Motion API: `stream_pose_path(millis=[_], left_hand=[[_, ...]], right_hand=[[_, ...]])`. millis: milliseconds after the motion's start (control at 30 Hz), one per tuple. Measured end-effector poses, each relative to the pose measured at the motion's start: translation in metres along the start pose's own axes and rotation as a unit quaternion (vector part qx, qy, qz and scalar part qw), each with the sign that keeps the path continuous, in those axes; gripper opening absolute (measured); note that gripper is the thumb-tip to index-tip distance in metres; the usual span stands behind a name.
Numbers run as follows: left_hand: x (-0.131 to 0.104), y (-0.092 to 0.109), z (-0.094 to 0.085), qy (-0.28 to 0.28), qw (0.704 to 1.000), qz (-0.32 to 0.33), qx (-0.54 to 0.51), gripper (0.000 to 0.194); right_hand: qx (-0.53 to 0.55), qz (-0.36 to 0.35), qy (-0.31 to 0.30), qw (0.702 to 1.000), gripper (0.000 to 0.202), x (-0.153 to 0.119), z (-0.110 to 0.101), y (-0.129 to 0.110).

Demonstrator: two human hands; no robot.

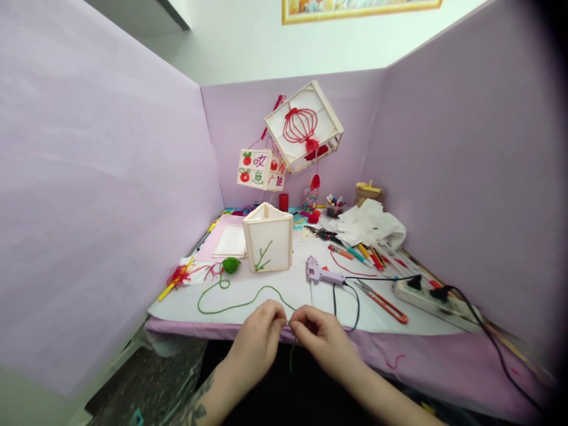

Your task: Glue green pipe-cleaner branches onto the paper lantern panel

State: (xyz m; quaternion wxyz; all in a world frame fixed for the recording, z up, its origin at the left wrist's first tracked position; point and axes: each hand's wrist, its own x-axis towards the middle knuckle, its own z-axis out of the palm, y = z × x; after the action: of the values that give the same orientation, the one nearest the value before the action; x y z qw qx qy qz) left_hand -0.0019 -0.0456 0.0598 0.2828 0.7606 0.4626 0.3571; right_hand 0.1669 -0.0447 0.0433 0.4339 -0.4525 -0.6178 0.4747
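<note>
At the table's front edge my left hand (pixel 263 329) and my right hand (pixel 320 335) pinch a strand of green yarn (pixel 252 302) between them, fingertips almost touching. The yarn's loose end dangles below my fingers, while the other side curves across the tabletop to a green yarn ball (pixel 231 265). Just beyond my hands stands a three-sided white lantern (pixel 276 241) with a pale stick frame. Green lines shaped like a branching stem are on its front panel.
To the right lie a lilac glue gun (pixel 323 272), orange-handled scissors (pixel 385 303), pens (pixel 366 255) and a power strip (pixel 437 303) with cords. Red yarn scraps (pixel 178 276) lie left. Two decorated lanterns (pixel 304 127) hang behind. Purple walls (pixel 133 142) enclose the table.
</note>
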Motion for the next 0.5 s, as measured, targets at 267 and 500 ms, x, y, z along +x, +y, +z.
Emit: stream_pose_path(millis=[267,500], left_hand=[[0.008,-0.001,0.029,0.042,0.956,-0.088,-0.275,0.026],[0.016,0.007,0.032,0.0,0.958,-0.098,-0.271,0.022]], right_hand=[[0.274,0.038,0.069,0.958,0.022,0.011,0.0,0.007],[0.457,0.101,0.051,0.883,0.026,0.012,0.003,0.01]])
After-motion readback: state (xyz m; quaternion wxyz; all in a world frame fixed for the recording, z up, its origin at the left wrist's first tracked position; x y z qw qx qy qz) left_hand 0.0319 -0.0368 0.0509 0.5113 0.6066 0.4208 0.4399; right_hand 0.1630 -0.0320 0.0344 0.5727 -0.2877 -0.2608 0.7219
